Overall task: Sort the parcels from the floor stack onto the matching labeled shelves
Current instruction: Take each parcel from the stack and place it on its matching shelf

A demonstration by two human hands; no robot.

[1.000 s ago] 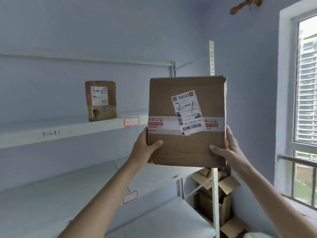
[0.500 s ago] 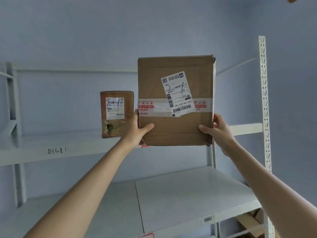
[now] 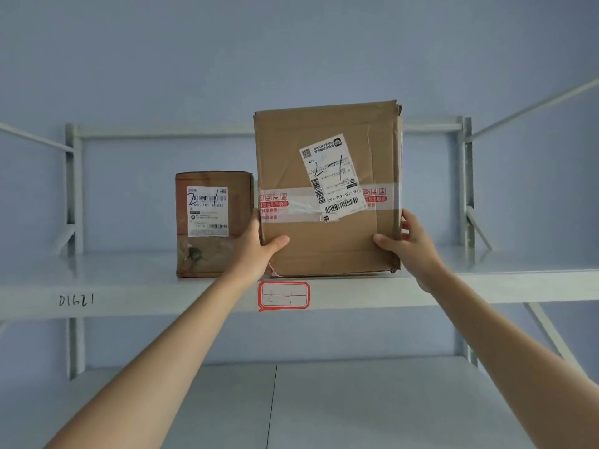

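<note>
Beside smaller parcel (image 3: 212, 223), both hands hold large parcel (image 3: 327, 189) at shelf (image 3: 486, 286) edge.

Pale blue wall (image 3: 291, 53) (bare), handwritten "D1621" marking (image 3: 76, 300)

Soft even daylight, wide-angle edge bending

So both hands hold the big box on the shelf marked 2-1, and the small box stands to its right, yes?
Not quite: the head view shows the small box left of the big box. Both hands, left and right, do hold it on the shelf marked 2-1.
</note>
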